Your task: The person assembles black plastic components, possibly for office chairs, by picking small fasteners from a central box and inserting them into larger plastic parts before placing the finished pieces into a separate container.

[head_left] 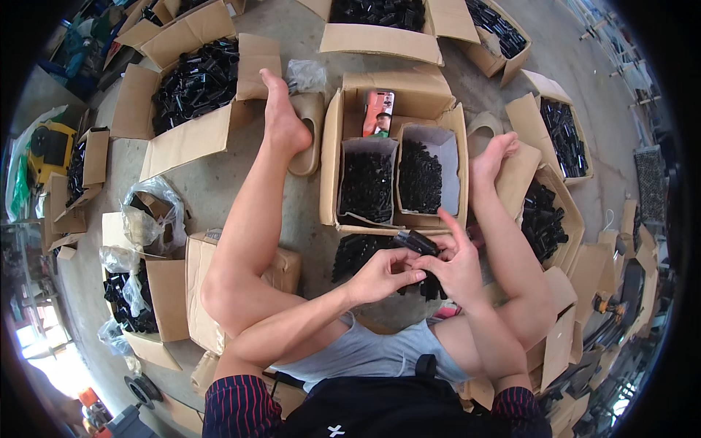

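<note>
Between my legs, in front of the open cardboard box, both hands meet around a short black cylindrical part. My left hand grips it from the left, with thumb and fingers closed. My right hand pinches at its right end, index finger stretched upward; the fingers partly hide what is there. Below and left of the hands lies a pile of similar black parts. Just beyond, two lined trays of small black pieces, a left tray and a right tray, sit in the cardboard box.
A phone with a lit screen leans in the box's far end. Boxes full of black parts surround me, including a far-left box and a right-hand box. Plastic bags lie at left. Slippers are near my feet.
</note>
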A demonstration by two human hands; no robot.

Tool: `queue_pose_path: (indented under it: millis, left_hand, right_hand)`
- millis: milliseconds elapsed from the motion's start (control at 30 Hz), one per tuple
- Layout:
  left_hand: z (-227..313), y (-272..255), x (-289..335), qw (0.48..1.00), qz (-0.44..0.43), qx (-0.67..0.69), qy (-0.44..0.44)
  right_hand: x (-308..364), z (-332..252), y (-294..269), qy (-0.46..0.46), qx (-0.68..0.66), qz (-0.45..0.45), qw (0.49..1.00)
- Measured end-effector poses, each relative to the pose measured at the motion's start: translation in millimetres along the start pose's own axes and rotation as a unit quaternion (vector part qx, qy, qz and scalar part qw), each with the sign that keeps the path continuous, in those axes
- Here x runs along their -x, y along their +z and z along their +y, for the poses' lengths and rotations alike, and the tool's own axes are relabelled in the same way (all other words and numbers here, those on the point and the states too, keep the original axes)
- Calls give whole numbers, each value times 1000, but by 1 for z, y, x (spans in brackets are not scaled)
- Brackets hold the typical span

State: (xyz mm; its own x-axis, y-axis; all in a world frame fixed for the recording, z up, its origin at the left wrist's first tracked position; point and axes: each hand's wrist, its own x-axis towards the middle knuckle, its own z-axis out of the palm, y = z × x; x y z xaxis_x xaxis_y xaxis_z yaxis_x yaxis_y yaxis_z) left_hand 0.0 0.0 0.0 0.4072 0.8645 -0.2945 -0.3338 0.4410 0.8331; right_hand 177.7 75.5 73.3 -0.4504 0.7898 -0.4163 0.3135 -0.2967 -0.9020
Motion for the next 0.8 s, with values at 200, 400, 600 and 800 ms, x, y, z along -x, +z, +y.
queue_pose_path:
  millis: [200,400,600,800]
  left_hand:
    - [19,-12,-1,981,-13,191,-37]
    - [1,-17,0,980,-10,200,23]
    - [4,-18,0,982,-6,188,18]
    - [8,-21,4,985,-23,171,3]
  right_hand:
    - [1,3,-17,-142,25,35,989]
    - [2,-23,-10,-202,307,121,922]
    - [9,-11,3,-154,-18,114,981]
    - [0,12,7,-267,9,109,957]
